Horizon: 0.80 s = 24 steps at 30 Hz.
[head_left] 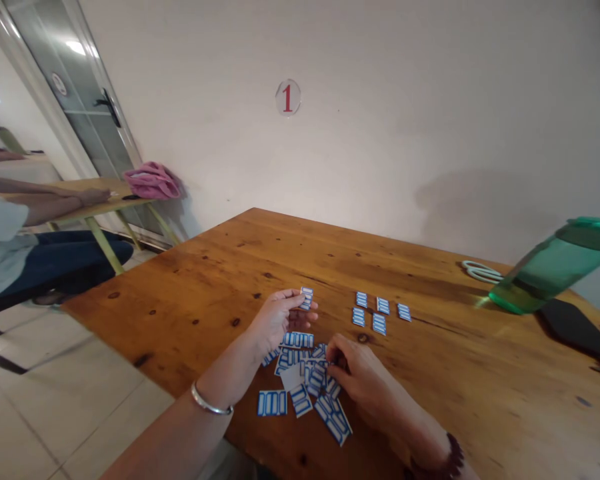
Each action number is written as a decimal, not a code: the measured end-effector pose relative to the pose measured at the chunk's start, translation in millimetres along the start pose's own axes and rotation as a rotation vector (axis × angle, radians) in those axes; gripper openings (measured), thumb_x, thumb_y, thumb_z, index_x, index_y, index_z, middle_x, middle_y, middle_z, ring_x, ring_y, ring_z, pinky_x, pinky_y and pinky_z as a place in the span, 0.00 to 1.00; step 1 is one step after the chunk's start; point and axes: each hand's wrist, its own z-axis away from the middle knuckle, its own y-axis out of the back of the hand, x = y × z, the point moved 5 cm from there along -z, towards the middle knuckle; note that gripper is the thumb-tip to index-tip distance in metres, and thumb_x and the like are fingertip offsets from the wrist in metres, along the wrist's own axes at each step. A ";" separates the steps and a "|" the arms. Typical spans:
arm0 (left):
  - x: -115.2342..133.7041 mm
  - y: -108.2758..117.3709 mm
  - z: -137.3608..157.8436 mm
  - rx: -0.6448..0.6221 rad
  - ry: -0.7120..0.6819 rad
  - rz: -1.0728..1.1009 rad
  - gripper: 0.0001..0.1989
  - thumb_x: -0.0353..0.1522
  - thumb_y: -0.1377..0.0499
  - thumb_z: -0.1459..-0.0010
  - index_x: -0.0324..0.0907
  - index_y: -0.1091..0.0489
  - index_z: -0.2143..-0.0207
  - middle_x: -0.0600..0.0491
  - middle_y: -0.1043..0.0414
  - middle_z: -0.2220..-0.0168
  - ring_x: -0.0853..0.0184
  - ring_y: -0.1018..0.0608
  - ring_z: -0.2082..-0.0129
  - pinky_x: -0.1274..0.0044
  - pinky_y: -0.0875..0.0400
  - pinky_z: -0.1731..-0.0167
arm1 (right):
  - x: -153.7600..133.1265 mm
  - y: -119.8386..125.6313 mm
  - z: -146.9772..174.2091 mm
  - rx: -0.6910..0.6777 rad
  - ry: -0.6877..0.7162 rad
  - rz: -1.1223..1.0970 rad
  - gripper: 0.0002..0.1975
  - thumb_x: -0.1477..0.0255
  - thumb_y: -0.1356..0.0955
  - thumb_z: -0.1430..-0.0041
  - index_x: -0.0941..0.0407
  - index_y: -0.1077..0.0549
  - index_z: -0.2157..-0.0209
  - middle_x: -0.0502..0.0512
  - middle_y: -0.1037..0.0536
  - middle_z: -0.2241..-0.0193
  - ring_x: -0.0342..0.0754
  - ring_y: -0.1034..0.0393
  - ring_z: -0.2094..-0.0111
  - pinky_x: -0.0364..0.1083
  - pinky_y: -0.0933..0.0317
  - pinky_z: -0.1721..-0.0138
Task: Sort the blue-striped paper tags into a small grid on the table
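My left hand (285,313) is closed on a small label sheet (307,298), white with blue-framed boxes, and holds it up above the table between thumb and fingers. Just below it spreads a loose pile of similar label sheets (316,377), overlapping at various angles, one showing a plain white face. At the pile's right edge, my right hand (353,363) has its fingers curled together against the sheets. What lies between those fingertips is hidden. Farther right, several label sheets (379,324) lie apart from one another in two short rows.
The wooden table (220,267) meets a white wall at the back. On its right stand a tilted-looking green bottle (555,267), a white coiled cable (481,271) and a dark flat object (580,330). A person (10,233) sits left at another table beside a pink cloth (153,180).
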 end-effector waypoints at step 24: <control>5.5 1.6 0.2 0.022 -0.062 0.046 0.04 0.23 0.46 0.47 0.37 0.34 0.73 0.49 0.25 0.76 0.69 0.23 0.80 0.81 0.30 0.81 | -4.0 -1.4 -8.0 0.126 -0.040 -0.365 0.10 0.73 0.39 0.45 0.57 0.28 0.65 0.53 0.25 0.69 0.45 0.32 0.67 0.43 0.39 0.66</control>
